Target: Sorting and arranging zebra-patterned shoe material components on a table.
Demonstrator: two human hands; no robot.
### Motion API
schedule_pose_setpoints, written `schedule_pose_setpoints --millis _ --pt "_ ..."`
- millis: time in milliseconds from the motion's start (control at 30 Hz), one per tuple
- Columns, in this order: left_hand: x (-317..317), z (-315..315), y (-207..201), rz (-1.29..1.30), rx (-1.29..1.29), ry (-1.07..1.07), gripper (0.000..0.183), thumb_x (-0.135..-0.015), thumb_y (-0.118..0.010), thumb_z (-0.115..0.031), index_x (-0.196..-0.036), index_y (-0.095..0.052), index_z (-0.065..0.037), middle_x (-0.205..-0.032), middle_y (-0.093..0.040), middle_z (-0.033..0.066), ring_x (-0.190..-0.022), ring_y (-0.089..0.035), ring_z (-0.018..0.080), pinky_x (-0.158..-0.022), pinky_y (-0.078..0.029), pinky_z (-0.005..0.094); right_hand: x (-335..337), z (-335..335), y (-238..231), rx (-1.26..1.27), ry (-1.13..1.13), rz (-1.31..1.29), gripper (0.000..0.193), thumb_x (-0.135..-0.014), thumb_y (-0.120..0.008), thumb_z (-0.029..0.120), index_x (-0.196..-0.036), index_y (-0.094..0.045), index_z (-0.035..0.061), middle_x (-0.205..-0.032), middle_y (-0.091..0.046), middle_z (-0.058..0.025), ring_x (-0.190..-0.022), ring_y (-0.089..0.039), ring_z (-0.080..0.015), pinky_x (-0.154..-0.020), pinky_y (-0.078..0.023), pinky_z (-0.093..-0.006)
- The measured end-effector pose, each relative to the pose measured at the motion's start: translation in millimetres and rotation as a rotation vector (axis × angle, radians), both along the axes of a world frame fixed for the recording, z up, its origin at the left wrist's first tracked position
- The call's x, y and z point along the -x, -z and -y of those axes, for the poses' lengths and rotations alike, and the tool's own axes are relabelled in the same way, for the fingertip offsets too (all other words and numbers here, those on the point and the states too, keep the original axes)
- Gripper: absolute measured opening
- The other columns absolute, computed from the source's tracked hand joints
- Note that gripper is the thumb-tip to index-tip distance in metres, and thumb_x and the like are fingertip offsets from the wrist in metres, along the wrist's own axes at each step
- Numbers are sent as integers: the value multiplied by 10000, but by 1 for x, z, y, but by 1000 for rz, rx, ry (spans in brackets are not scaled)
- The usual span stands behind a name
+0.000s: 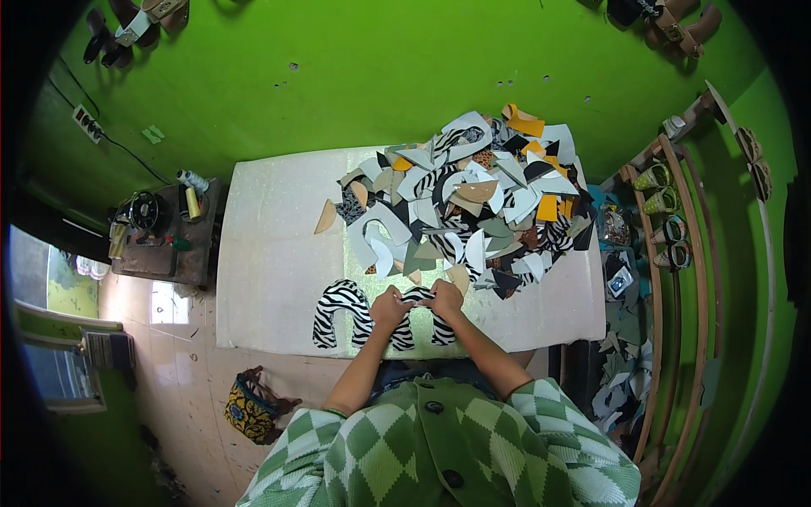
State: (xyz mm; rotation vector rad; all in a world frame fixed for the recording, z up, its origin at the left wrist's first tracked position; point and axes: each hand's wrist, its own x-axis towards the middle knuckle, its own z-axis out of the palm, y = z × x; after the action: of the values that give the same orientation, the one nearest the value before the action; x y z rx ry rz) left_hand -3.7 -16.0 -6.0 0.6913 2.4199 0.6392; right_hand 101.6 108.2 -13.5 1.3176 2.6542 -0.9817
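My left hand [389, 308] and my right hand [446, 299] are close together near the front edge of the table [279, 253]. Between them is an arch-shaped zebra-print piece [403, 335], its two legs hanging toward me. Fingers of both hands are closed on its curved top, thumbs nearly meeting. Just left of my left hand lies a second zebra-print arch piece [326, 321], flat on the white tabletop. Beyond my hands rises a heap of cut offcuts [473, 194] in white, grey, black, tan, yellow and animal prints.
A sewing machine [145, 211] stands on a small dark table at the left, with thread cones [193, 180] near it. A patterned bag [250, 406] lies on the tiled floor. On the right, a wooden rack [667, 279] holds shoes, and scraps [621, 363] lie beside it.
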Motion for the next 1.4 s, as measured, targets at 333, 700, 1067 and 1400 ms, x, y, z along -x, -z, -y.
schedule_pose_setpoints --millis 333,700,1067,1400 --pt "3 2 -5 48 15 15 379 -630 -767 -345 -788 -521 -104 -721 -629 48 -714 -620 234 -609 -466 359 -3 -15 -3 63 -44 76 398 -552 -837 320 -766 -593 90 -798 -633 -78 -775 -614 -252 -684 -478 -352" --pt "16 6 7 42 76 44 409 -615 -774 -355 -795 -512 -99 -752 -623 78 -756 -611 272 -632 -452 383 -7 -39 -4 149 -83 164 258 -542 -843 261 -677 -680 112 -748 -664 -80 -719 -635 -227 -679 -497 -322" --pt "24 -1 19 126 125 65 389 -616 -734 -282 -901 -543 -99 -888 -638 113 -871 -612 288 -724 -468 387 -12 -51 26 252 -73 15 136 -550 -795 70 -640 -696 94 -669 -662 -86 -611 -623 -181 -602 -493 -286" --pt "27 3 35 91 79 69 352 -621 -697 -229 -877 -540 -44 -800 -626 142 -774 -614 280 -701 -475 340 -21 -51 27 246 -95 -95 81 -628 -705 14 -684 -710 72 -612 -645 -77 -490 -569 -119 -472 -452 -259"
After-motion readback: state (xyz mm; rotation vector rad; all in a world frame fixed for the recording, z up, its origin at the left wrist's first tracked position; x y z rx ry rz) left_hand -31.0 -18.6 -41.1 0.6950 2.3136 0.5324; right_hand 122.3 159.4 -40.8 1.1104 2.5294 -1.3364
